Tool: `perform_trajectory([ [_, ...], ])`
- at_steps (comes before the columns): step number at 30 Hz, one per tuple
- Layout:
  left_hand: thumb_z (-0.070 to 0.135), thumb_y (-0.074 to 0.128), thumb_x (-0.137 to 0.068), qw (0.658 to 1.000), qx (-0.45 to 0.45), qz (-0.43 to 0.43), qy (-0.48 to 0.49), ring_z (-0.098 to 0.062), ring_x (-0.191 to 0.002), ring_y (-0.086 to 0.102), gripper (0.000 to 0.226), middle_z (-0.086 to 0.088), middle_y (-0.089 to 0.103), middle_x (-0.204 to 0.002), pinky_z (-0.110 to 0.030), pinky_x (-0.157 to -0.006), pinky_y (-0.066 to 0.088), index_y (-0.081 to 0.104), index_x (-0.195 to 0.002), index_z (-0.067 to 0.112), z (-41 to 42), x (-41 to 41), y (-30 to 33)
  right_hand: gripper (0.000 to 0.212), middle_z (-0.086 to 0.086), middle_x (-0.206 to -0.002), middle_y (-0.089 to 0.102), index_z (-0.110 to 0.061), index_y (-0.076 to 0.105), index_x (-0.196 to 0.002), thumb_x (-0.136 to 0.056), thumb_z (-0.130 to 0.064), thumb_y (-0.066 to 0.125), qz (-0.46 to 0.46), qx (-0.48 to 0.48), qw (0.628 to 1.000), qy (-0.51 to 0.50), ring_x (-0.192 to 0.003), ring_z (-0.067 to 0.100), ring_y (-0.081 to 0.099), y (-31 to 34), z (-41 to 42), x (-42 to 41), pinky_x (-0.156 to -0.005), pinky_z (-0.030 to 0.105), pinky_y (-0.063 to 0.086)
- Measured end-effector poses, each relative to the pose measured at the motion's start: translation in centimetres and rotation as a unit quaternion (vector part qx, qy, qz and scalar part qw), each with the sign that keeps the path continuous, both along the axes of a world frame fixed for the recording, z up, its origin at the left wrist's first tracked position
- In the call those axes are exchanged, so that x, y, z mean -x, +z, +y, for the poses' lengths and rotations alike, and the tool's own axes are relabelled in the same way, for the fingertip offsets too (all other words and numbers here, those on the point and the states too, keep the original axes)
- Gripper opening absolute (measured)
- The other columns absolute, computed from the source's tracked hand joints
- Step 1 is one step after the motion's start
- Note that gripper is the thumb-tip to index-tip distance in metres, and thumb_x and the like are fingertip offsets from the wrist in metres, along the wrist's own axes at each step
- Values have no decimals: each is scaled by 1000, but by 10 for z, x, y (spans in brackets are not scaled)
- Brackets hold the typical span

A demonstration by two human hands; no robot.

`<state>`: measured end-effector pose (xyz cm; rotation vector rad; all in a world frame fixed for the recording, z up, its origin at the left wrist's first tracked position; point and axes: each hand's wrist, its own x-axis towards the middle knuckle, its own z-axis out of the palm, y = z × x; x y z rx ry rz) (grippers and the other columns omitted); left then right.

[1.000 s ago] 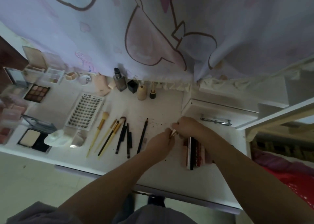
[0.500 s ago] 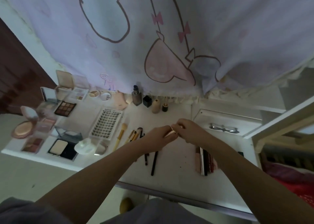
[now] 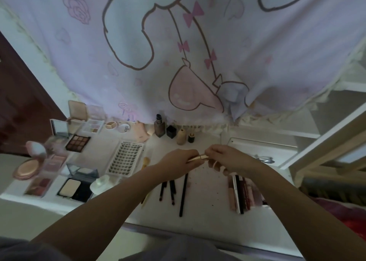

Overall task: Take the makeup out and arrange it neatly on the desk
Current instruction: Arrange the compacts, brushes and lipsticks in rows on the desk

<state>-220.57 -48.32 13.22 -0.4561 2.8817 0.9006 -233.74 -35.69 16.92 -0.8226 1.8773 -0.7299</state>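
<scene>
At frame centre, above the white tabletop (image 3: 206, 217), left hand (image 3: 178, 162) and right hand (image 3: 227, 159) both pinching a gold lipstick tube (image 3: 198, 159); possible slip onto the pencils (image 3: 183, 193) lined up below, scattering them.

Pale lilac curtain (image 3: 198, 49) with pink cartoon outlines and bows hanging across twelve o'clock, dark reddish-brown door (image 3: 21, 102) at nine o'clock, white drawer (image 3: 261, 152) with metal handle (image 3: 264, 159) at three o'clock, red cloth (image 3: 350, 213) at four o'clock
</scene>
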Motion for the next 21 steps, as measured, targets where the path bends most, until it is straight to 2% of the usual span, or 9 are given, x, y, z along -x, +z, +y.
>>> perform_trajectory([
  [3,44,41,-97,1000,21,1,-9,-18,-69,52,23,4,53,-74,-31,-62,40,52,-94,24,1,1,1,48,-3,-57,51,-13,63,-86,-98,-49,34,12,-30,999,4,-46,7,41,5,2,0,-44,17,33],
  [5,46,41,-96,999,37,-3,-17,-18,-69,52,24,3,53,-75,-32,-62,39,51,-94,24,3,2,1,37,-2,-62,49,-14,58,-83,-99,-40,39,12,-17,1000,17,-50,6,40,4,5,1,-48,17,34],
  [8,45,41,-96,1000,29,6,-4,-20,-70,55,28,0,56,-76,-33,-63,43,54,-98,20,2,1,0,22,-1,-74,56,-15,59,-93,-98,-32,47,-23,5,1000,2,-64,8,49,4,8,2,-52,19,40],
  [10,45,41,-96,999,32,16,-1,-18,-68,54,28,1,56,-76,-33,-63,43,55,-99,20,2,2,0,35,-2,-66,57,-13,63,-93,-97,-43,45,-27,-4,999,-18,-58,8,49,5,9,2,-49,18,37],
  [12,45,41,-96,998,52,17,-11,-17,-67,53,28,3,55,-74,-33,-63,44,55,-99,21,3,3,0,45,-4,-53,48,-9,63,-87,-98,-45,40,-26,-9,999,-17,-45,6,39,6,8,3,-45,18,29],
  [14,46,41,-96,998,60,14,-15,-16,-65,51,28,4,53,-73,-32,-63,43,54,-99,22,3,4,0,35,-3,-57,43,-10,59,-84,-99,-37,42,-47,2,999,-12,-43,4,34,6,8,4,-44,17,27],
  [17,45,41,-96,999,52,10,-9,-16,-66,52,28,4,54,-73,-34,-64,45,54,-99,21,2,6,1,22,-3,-68,50,-14,57,-89,-98,-32,47,-40,1,999,0,-55,7,41,6,8,7,-48,18,32],
  [21,45,41,-96,999,47,22,-9,-15,-65,52,27,4,54,-73,-33,-64,44,55,-100,22,3,8,2,38,-6,-55,47,-10,60,-92,-98,-43,41,-75,-23,997,-16,-46,6,35,5,9,10,-43,18,26],
])
